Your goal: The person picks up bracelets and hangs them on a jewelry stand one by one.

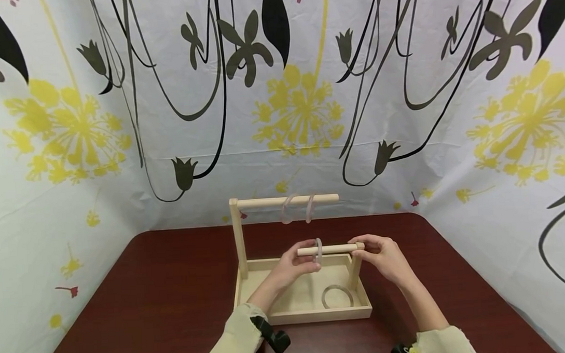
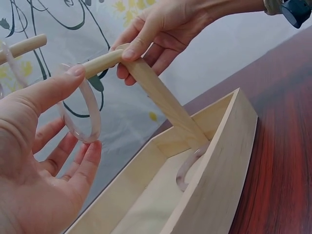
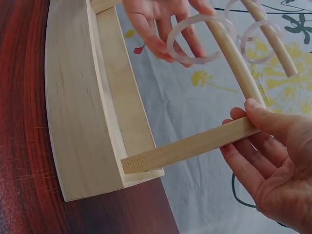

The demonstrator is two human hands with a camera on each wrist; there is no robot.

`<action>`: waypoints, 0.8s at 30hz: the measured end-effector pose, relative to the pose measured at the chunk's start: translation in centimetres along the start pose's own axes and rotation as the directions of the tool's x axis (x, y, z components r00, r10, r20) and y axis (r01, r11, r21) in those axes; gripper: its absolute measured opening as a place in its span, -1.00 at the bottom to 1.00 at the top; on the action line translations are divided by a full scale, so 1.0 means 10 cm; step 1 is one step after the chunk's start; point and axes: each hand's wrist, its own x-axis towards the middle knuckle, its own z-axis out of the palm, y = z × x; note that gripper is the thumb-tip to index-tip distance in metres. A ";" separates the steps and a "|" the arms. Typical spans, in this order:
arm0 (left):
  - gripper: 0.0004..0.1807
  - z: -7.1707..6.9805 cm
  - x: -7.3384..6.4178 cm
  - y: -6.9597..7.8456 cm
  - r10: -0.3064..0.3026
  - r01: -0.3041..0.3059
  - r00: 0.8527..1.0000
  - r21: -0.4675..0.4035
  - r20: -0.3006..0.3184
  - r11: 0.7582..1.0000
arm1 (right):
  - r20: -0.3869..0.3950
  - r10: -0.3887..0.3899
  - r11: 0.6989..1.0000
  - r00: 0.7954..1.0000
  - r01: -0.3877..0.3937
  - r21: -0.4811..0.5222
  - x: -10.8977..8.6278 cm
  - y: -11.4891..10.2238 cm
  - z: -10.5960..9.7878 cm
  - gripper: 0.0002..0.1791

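Note:
A pale translucent bangle [image 1: 318, 248] hangs round the lower bar [image 1: 338, 249] of a light wooden stand, near the bar's free left end. My left hand [image 1: 286, 270] holds this bangle, thumb at its top by the bar and fingertips under its lower edge in the left wrist view. At the bar's other end, my right hand [image 1: 385, 256] grips the corner where the bar meets the short post [image 3: 195, 144], thumb on the near side. Two more bangles, one to the left [image 1: 284, 214] and one to the right [image 1: 308, 212], hang on the upper bar [image 1: 260, 202].
The stand rises from a shallow wooden tray [image 1: 320, 316] on a dark red-brown table [image 1: 174, 294]. Another bangle [image 1: 335, 287] lies in the tray's right part, near the short post. A tall post [image 1: 238, 240] holds the upper bar at left. Floral-printed sheeting [image 1: 310, 175] surrounds the table.

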 end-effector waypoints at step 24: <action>-0.32 0.21 0.15 -0.08 0.039 -0.040 0.999 -0.042 -0.022 0.998 | 0.010 0.002 0.999 1.000 -0.002 0.033 0.01 0.01 0.01 -0.71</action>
